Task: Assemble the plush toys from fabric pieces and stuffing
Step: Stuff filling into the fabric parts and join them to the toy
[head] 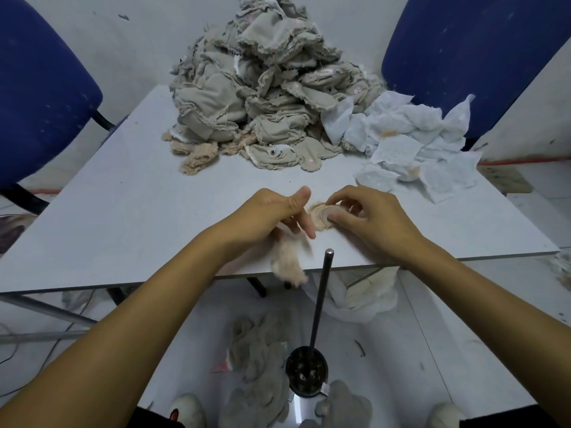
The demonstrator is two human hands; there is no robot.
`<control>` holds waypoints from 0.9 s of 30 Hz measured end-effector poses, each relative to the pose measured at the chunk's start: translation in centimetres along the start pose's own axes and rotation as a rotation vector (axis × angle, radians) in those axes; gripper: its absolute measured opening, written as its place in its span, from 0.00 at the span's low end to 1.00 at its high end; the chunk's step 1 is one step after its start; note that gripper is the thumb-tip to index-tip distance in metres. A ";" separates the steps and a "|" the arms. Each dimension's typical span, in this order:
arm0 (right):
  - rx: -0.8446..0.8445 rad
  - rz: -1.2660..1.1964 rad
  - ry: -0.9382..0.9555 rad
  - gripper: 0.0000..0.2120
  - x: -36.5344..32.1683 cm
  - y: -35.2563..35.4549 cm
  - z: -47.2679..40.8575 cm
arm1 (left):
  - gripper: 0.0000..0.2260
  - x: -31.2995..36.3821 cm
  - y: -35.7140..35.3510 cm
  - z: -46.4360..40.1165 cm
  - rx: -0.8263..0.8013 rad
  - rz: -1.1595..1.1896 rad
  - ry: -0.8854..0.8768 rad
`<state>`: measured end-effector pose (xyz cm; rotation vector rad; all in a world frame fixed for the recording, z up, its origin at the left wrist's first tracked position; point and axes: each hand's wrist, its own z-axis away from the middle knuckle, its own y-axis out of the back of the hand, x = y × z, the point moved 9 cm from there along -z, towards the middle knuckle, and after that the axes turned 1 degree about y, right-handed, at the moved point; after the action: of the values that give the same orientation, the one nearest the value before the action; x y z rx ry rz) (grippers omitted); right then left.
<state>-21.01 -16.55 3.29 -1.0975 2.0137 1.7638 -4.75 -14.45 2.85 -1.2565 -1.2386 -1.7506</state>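
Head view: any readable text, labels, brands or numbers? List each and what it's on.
None readable.
Small white tag on the grey fabric near the stand base: too small and blurred to tell if it is printed.
Heap of beige fabric pieces: pale pink marks only, no letters.
White sheets: faint texture, no text.
Round piece under the right hand's fingers: plain ring, no text.
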 end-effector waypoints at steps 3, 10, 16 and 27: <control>0.004 -0.294 -0.089 0.07 0.1 0.0 -0.1 | 0.05 0.2 1.1 -0.3 0.128 -0.108 -0.059; -0.183 -0.656 -0.306 0.07 0.1 -3.2 0.8 | 0.12 2.2 -0.4 0.3 0.160 -0.492 -0.331; -0.115 -0.612 -0.051 0.08 -2.1 -1.2 0.7 | 0.05 2.0 1.8 0.2 0.317 -0.235 -0.259; -0.022 -0.797 -0.157 0.04 -0.7 -0.2 0.8 | 0.11 1.8 -0.2 0.0 0.039 0.087 -0.187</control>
<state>-20.63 -15.52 3.41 -1.4405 1.1969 1.3777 -5.57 -14.36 4.47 -1.4556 -1.2950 -1.5688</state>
